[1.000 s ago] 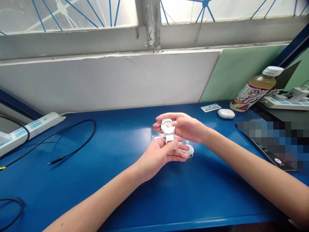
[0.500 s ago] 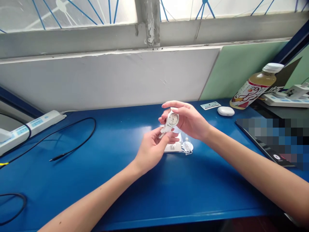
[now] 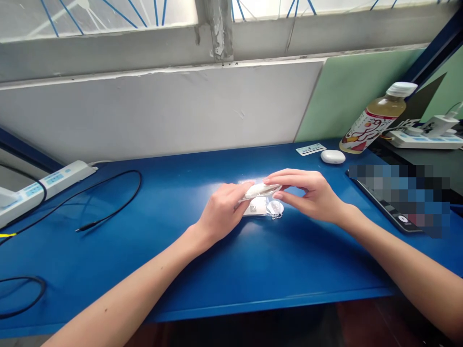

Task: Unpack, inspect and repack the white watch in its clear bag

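A white wristwatch (image 3: 262, 191) is held up over the desk, turned so that its dial no longer faces me. My left hand (image 3: 220, 212) is closed on its left end, thumb and fingers pinching the strap. At the other end, the fingers and thumb of my right hand (image 3: 311, 195) grip the watch. Below it on the desk lies a pale card-like packet (image 3: 256, 206), partly covered by the watch and my left hand. A round clear-and-white piece (image 3: 276, 208) with a beaded chain adjoins the packet.
On the blue desk (image 3: 275, 270), a black cable (image 3: 108, 219) and a power strip (image 3: 50, 185) lie left. Rightward are a small card (image 3: 311, 149), a white earbud case (image 3: 333, 156), a drink bottle (image 3: 376, 120) and a phone-like device (image 3: 394, 214) with a blurred screen.
The watch has tipped from dial facing me to nearly edge-on and levelled out. My right hand has moved right and down, now gripping its right end. The view has shifted slightly.
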Action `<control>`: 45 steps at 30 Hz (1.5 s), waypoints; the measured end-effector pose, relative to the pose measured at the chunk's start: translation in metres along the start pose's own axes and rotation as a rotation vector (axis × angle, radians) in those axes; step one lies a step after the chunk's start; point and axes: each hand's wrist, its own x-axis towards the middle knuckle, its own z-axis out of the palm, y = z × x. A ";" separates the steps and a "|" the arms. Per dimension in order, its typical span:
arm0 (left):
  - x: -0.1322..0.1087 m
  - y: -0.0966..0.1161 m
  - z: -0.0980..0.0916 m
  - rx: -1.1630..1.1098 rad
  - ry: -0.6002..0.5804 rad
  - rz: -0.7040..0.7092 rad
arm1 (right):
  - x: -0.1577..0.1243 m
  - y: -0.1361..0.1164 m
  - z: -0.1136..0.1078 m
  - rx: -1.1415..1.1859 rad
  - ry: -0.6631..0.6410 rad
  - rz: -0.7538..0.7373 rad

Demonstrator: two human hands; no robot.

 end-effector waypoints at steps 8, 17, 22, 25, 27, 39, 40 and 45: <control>0.003 0.003 -0.003 0.079 -0.171 0.002 | 0.001 0.007 -0.013 0.082 -0.047 0.094; 0.002 0.003 -0.002 0.087 -0.304 -0.027 | 0.004 0.029 -0.021 0.078 -0.059 0.295; 0.000 -0.002 -0.007 0.104 -0.332 0.049 | 0.003 0.033 -0.031 -0.131 -0.184 0.362; 0.001 -0.006 -0.010 0.157 -0.347 0.056 | 0.003 0.034 -0.037 -0.151 -0.270 0.344; 0.003 -0.006 -0.011 0.195 -0.351 0.057 | 0.004 0.036 -0.040 -0.125 -0.298 0.368; 0.004 -0.004 -0.010 0.159 -0.252 0.076 | 0.003 0.034 -0.012 0.133 -0.177 0.367; 0.004 -0.006 -0.009 0.194 -0.264 0.086 | 0.002 0.033 -0.008 0.079 -0.151 0.335; 0.004 -0.014 -0.007 0.341 -0.313 0.127 | -0.001 0.033 -0.014 -0.329 -0.138 0.099</control>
